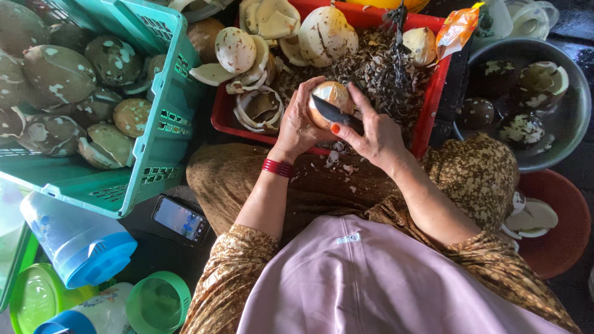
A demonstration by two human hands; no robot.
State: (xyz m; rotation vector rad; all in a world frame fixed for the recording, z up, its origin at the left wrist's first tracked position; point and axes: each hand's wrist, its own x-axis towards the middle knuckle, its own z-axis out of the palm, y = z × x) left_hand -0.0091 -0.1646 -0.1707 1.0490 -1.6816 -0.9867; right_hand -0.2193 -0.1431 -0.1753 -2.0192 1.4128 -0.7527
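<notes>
My left hand (297,124) grips a small round coconut kernel (336,94), brown with a pale peeled patch, over the near edge of a red tray (223,117). My right hand (378,137) holds a dark-bladed knife (336,113), its blade laid across the front of the kernel. Red bangles circle my left wrist. Brown shavings lie on my lap below both hands.
The red tray holds white shell pieces (260,105) and dark peelings (377,68). A green crate (154,154) of unpeeled kernels stands left. A metal basin (572,124) with kernels sits right, a red bowl (566,235) below it. A phone (180,219), blue-lidded jars (80,241) and a green cup (158,303) lie lower left.
</notes>
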